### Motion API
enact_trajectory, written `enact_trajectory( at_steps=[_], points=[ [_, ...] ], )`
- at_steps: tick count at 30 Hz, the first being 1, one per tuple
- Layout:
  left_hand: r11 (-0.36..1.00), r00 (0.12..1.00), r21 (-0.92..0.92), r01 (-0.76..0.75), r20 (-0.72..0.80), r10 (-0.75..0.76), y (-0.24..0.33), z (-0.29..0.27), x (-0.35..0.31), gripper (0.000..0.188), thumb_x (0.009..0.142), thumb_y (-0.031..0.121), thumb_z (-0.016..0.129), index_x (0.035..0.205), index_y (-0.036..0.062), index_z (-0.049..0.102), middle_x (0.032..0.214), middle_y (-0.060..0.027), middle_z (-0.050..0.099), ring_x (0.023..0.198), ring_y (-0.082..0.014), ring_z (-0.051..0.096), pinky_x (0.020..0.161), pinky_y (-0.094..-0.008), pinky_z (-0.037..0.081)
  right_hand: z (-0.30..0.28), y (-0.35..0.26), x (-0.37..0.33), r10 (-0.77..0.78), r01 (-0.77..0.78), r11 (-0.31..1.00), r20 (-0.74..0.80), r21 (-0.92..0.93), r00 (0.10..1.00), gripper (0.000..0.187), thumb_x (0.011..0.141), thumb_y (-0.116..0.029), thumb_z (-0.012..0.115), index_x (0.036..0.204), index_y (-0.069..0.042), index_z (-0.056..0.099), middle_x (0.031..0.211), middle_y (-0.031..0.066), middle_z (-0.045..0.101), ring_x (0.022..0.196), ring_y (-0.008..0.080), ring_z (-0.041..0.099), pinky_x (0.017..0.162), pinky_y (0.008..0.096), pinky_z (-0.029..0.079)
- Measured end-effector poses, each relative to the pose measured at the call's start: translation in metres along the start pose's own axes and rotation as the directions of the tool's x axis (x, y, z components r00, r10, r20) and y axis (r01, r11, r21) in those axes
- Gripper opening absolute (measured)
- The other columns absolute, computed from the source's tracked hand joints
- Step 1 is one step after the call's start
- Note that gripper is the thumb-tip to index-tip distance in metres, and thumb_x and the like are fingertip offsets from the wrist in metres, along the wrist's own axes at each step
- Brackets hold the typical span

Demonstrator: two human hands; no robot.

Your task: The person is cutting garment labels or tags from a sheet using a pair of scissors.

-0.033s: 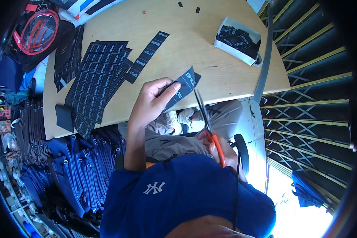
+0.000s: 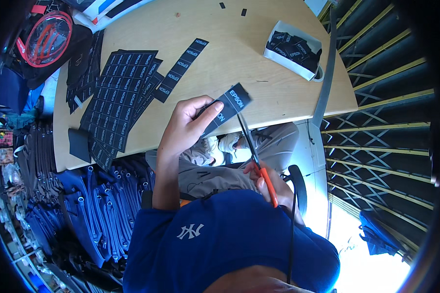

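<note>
A short black strip of printed labels point(image 2: 235, 98) is pinched between thumb and fingers of my left hand point(image 2: 188, 119), above the table's near edge. My right hand point(image 2: 273, 181) grips orange-handled scissors point(image 2: 251, 142), their blades pointing up at the strip's lower edge. Whether the blade tips touch the strip I cannot tell. Part of the strip is covered by my left thumb. Beyond my left hand lies a longer black label strip point(image 2: 183, 68). Farther left, overlapping black label sheets point(image 2: 120, 90) spread over the wooden table point(image 2: 220, 53).
A white box point(image 2: 291, 62) of cut black labels stands at the far right of the table. Two small black scraps point(image 2: 243, 12) lie at the far edge. Blue straps with metal rings point(image 2: 105, 210) hang at lower left. A folding metal gate point(image 2: 381, 122) is on the right.
The strip's free end has turned and now shows its printed face more squarely. The scissors have shifted slightly. My left hand has stayed nearly still.
</note>
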State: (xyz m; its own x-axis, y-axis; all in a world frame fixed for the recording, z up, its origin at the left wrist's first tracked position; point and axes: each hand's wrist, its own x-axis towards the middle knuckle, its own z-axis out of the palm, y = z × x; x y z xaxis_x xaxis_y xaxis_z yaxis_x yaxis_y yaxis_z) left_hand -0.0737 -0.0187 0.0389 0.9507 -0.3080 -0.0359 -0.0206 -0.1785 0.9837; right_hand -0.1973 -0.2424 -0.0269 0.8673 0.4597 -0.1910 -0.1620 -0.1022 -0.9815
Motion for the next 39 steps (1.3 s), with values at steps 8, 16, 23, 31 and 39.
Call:
enact_trajectory(
  at_steps=[8, 16, 23, 31, 39],
  points=[
    [0.996, 0.992, -0.064, 0.059, 0.118, -0.051, 0.007, 0.004, -0.007, 0.023, 0.091, 0.016, 0.057, 0.08, -0.003, 0.062, 0.059, 0.0035, 0.052, 0.052, 0.0014, 0.041, 0.043, -0.0187, 0.029, 0.001, -0.003, 0.004, -0.036, 0.032, 0.998, 0.071, 0.06, 0.997, 0.074, 0.083, -0.069, 0.04, 0.092, 0.004, 0.046, 0.067, 0.0041, 0.043, 0.061, 0.0147, 0.045, 0.062, 0.0306, 0.041],
    [0.994, 0.98, -0.078, 0.083, 0.188, -0.067, 0.0, 0.012, -0.013, 0.021, 0.091, 0.014, 0.057, 0.078, -0.002, 0.061, 0.06, 0.0045, 0.051, 0.053, 0.0009, 0.04, 0.044, -0.0189, 0.029, 0.001, -0.012, 0.009, -0.058, 0.057, 0.998, 0.04, 0.008, 0.998, 0.077, 0.082, -0.072, 0.038, 0.091, 0.004, 0.048, 0.066, 0.0034, 0.043, 0.061, 0.0141, 0.046, 0.061, 0.0297, 0.041],
    [0.995, 0.984, -0.076, 0.072, 0.171, -0.058, -0.004, 0.012, -0.011, 0.022, 0.09, 0.014, 0.058, 0.073, -0.0008, 0.059, 0.059, 0.0065, 0.047, 0.054, 0.001, 0.036, 0.044, -0.0195, 0.026, 0.002, -0.001, 0.012, -0.065, 0.064, 0.997, 0.018, 0.035, 0.998, 0.079, 0.081, -0.072, 0.039, 0.098, 0.005, 0.05, 0.063, 0.0004, 0.044, 0.059, 0.0106, 0.047, 0.055, 0.0265, 0.04],
    [0.997, 0.979, -0.041, 0.072, 0.195, -0.063, -0.002, 0.005, -0.01, 0.021, 0.09, 0.014, 0.057, 0.08, -0.0034, 0.062, 0.059, 0.0018, 0.055, 0.051, 0.0007, 0.044, 0.042, -0.019, 0.03, 0.0, -0.006, 0.012, -0.024, 0.023, 0.999, 0.037, 0.042, 0.999, 0.076, 0.082, -0.07, 0.04, 0.099, 0.003, 0.05, 0.063, 0.0008, 0.045, 0.058, 0.0106, 0.048, 0.054, 0.0264, 0.04],
    [0.997, 0.977, -0.015, 0.074, 0.202, -0.069, -0.006, 0.005, -0.008, 0.021, 0.09, 0.014, 0.058, 0.079, -0.0032, 0.062, 0.059, 0.0021, 0.054, 0.05, 0.0004, 0.041, 0.042, -0.02, 0.029, -0.001, -0.009, 0.013, -0.022, 0.021, 1.0, 0.036, 0.012, 0.999, 0.075, 0.083, -0.069, 0.039, 0.098, 0.003, 0.051, 0.064, 0.0023, 0.048, 0.058, 0.0119, 0.049, 0.054, 0.0276, 0.04]
  ],
)
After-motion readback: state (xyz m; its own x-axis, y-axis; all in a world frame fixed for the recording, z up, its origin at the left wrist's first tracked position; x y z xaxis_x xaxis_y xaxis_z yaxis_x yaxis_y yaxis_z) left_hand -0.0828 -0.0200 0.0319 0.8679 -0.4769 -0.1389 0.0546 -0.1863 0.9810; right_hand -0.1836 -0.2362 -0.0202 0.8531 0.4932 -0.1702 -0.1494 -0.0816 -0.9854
